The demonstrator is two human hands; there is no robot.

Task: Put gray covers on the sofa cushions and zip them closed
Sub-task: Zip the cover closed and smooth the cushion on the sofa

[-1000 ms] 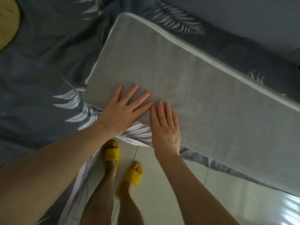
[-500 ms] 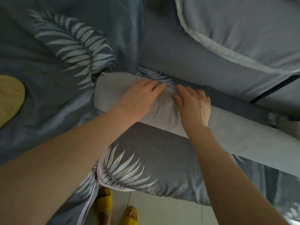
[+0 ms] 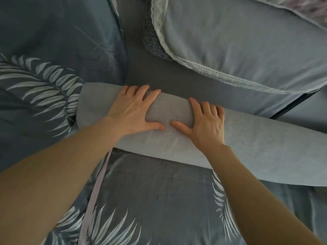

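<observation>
The gray cushion (image 3: 177, 137) lies across the sofa, one end butting the leaf-print cover (image 3: 40, 89) and its length running off toward the right edge of view. A second leaf-print piece (image 3: 150, 197) sits just on the near side of the cushion, and a lace-trimmed pillow (image 3: 238, 50) rests on its far side, apart from it.

Both hands are on the cushion, near its left end. The left hand (image 3: 131, 110) lies palm-down with fingers draped over the far edge and thumb along the top — pressing, not clamping. The right hand (image 3: 206, 121) sits just beside it, fingers bent over the same rounded edge, thumb stretched toward the left thumb; the two thumbs are close but not touching.

The cushion looks soft and bulky, probably foam — it rounds over under the hands, so it should bend and sag if lifted by one end. The textured fabric likely offers good friction. Taking hold along the long edges with hands spread wider apart would control it best. No zipper is visible from here.
</observation>
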